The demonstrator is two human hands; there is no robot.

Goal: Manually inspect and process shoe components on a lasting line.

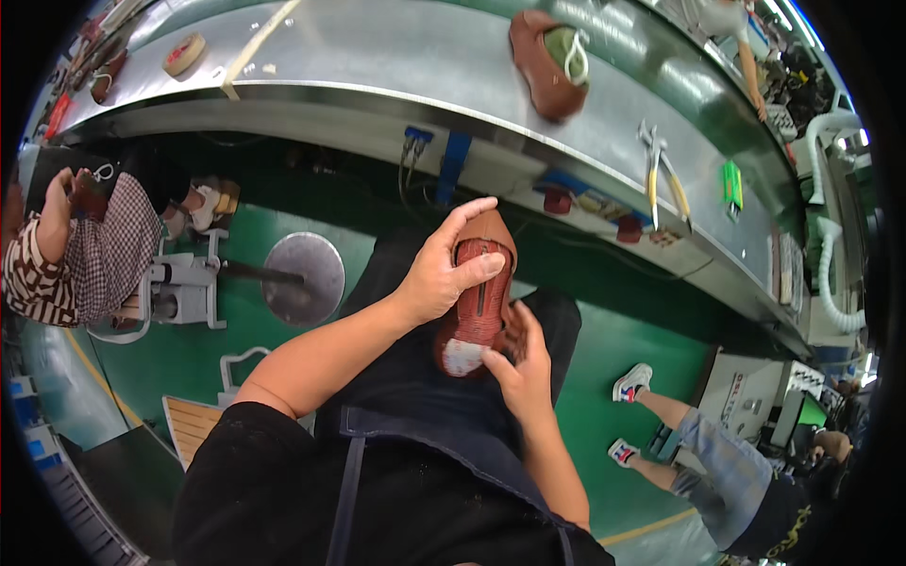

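Clamping the upturned brown shoe [477, 325] by its front with left fingers [478, 271]; curling right fingers [529, 330] beside the shoe's heel, cannot tell whether gripping.

A long, shiny metal bench [406, 57] ran across the top of the frame. On it were a dark shoe [109, 75] and a roll of tape [184, 55] at the upper left, and a brown shoe [540, 66] with a white lace just right of the top middle. Yellow-handled pliers [653, 179] and a small green thing [732, 189] lay at the upper right.
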